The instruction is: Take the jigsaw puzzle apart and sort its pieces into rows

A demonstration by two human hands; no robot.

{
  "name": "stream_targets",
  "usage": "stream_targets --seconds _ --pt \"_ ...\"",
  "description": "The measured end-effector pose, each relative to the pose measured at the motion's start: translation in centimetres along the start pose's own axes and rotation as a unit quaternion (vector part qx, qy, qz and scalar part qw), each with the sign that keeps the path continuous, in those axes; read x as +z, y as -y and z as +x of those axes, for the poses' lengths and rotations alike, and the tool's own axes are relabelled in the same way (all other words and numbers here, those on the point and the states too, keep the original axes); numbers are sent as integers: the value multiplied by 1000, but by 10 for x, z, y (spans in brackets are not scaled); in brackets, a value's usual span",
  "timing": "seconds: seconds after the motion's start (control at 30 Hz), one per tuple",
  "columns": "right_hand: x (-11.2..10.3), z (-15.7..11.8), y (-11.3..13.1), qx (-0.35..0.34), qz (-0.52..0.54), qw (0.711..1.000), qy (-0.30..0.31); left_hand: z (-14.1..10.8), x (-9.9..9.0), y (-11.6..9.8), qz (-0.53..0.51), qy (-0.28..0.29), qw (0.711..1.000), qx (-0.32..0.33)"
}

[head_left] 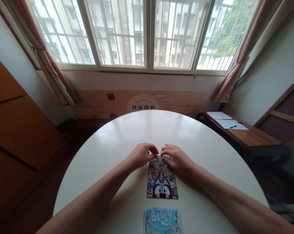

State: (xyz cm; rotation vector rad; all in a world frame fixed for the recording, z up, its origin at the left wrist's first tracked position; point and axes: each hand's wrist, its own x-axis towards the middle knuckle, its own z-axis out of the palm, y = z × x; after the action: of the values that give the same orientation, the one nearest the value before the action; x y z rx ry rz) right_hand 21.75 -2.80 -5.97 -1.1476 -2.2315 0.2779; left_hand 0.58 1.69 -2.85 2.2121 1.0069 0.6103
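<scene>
A colourful picture card or booklet (162,182) with a blue dog face lies on the white round table (100,156). My left hand (145,154) is at its top left corner, fingers bent and pinched together at the top edge. My right hand (175,157) rests at the top right corner, fingers curled over the edge. Something small shows between the fingertips, too small to make out. Nearer to me lies a light blue Bluey booklet (163,221), cut off by the lower frame edge; neither hand touches it.
Barred windows (124,35) with curtains (52,74) stand beyond the table. To the right, a wooden bench (256,136) bears papers (231,124) and a pen. An orange-brown cabinet (15,130) stands at the left.
</scene>
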Motion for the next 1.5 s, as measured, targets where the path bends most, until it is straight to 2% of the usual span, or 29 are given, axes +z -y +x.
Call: stream_targets --seconds 0.17,0.37,0.47,0.6,0.73,1.1,1.33,1.4,1.5 --pt "2 0 -3 -12 12 1000 -4 3 0 5 -24 6 999 -31" --pt "4 -1 -5 -11 12 1000 -11 6 -3 10 -36 -15 996 -75" --pt "3 -1 -5 -19 14 1000 -9 6 -14 13 -4 -34 994 -103" --pt "2 -1 -4 -23 13 1000 -5 4 -38 18 93 -67 983 -146" --pt "2 -2 -3 -2 2 1000 -1 3 -54 24 120 -64 975 -175" --pt "2 -3 -2 9 -5 1000 -1 3 -52 38 175 -62 957 -222" --pt "4 -3 -4 22 -13 1000 -5 2 -52 33 217 -66 947 -226" --pt "5 -3 -4 22 -15 1000 -6 2 -47 24 235 -70 949 -196" --pt "6 -3 -3 23 -21 999 -10 0 -32 7 235 -53 964 -112"
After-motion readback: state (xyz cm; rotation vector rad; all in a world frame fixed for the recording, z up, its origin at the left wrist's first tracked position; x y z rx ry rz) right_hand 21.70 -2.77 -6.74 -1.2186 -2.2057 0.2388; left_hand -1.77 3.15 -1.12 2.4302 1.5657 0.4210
